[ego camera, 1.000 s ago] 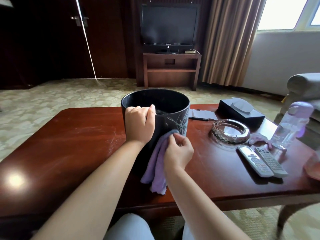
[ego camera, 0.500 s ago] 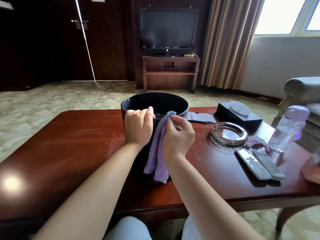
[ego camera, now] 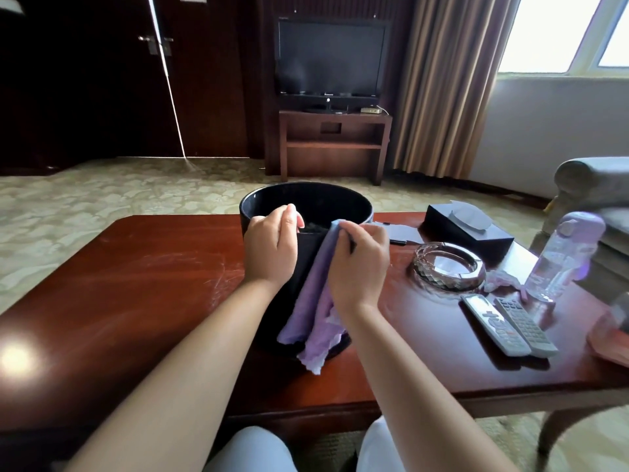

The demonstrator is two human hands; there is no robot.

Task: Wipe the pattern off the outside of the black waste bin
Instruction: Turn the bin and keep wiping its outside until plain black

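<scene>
The black waste bin [ego camera: 340, 199] stands upright on the dark red wooden table [ego camera: 136, 284], straight in front of me. My left hand [ego camera: 270, 248] grips its near rim, fingers curled over the edge. My right hand [ego camera: 357, 267] pinches a purple cloth [ego camera: 313, 311] and holds it against the bin's near outer wall just below the rim. The cloth hangs down to the table. Hands and cloth hide most of the wall, so no pattern shows.
To the right on the table lie a glass ashtray [ego camera: 449, 267], two remote controls [ego camera: 510, 325], a clear bottle with a purple cap [ego camera: 561, 257], a black tissue box [ego camera: 469, 229], a pen [ego camera: 398, 241] and a crumpled tissue [ego camera: 500, 281]. An armchair [ego camera: 592, 192] stands at the far right.
My right hand has carried the cloth up the bin's wall, from mid-height to just under the rim. The white scribbled marks seen a second ago are now covered. My left hand kept its grip.
</scene>
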